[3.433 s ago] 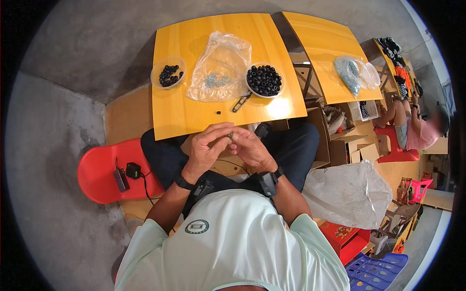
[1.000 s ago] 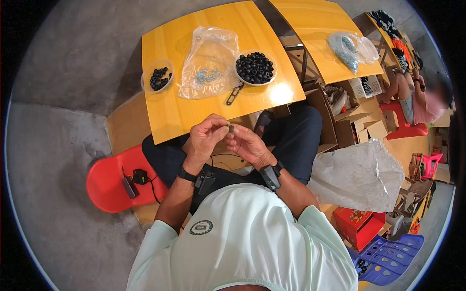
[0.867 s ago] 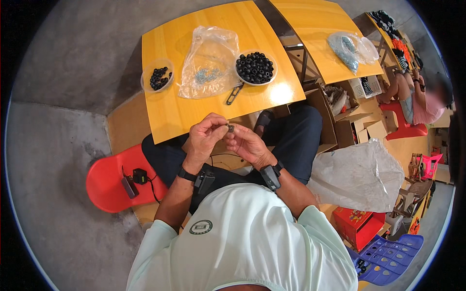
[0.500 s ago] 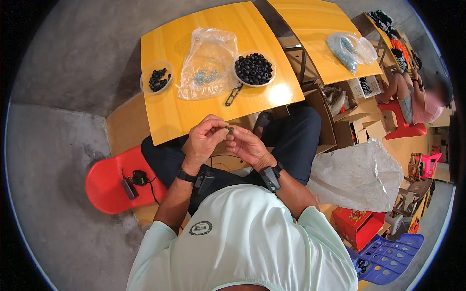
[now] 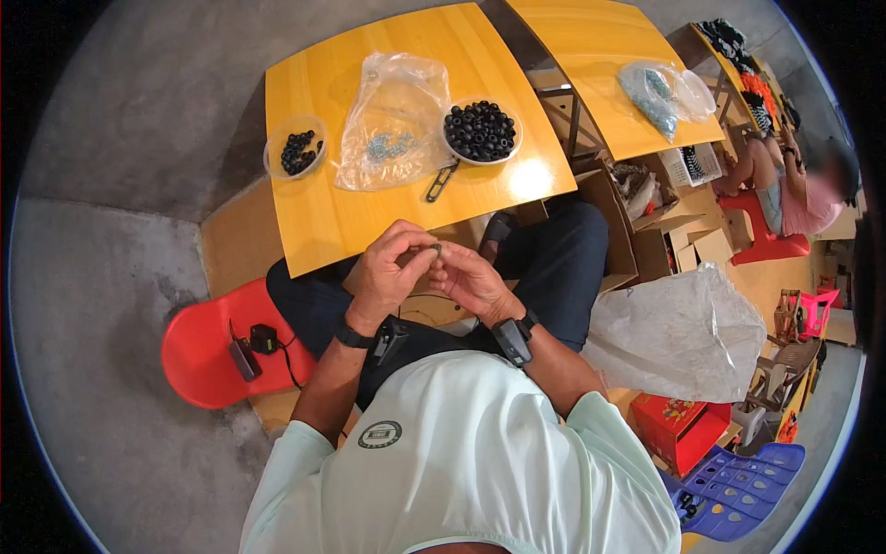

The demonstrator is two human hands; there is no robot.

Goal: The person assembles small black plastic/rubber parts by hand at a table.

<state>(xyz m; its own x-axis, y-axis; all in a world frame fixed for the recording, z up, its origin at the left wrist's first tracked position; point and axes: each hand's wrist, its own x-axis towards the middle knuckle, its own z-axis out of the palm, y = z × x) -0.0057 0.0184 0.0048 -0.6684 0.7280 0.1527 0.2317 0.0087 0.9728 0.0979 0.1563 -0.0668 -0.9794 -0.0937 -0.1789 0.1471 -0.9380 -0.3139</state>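
In front of my lap, both hands meet near the table's front edge. The fingertips of my left hand (image 5: 388,268) and my right hand (image 5: 473,280) pinch a small dark piece (image 5: 437,248) between them. Fingers cover most of that piece, so its exact kind cannot be made out. Beyond the hands, a clear tub (image 5: 519,145) heaped with black beads (image 5: 479,130) stands on the yellow table (image 5: 369,217). Another tub (image 5: 271,159) to the left holds fewer black beads (image 5: 299,153). Between the tubs lies a clear plastic bag (image 5: 397,83) with small pale blue pieces (image 5: 389,145).
A black elongated looped object (image 5: 441,183) lies by the right tub. On a red stool (image 5: 189,346) at left rest black cabled devices (image 5: 264,339). Open cardboard boxes (image 5: 709,247) and a whitish sack (image 5: 678,332) are at right. A person (image 5: 803,189) sits farther off.
The small dark piece shows less between my fingertips than before. Both hands stay in nearly the same place.
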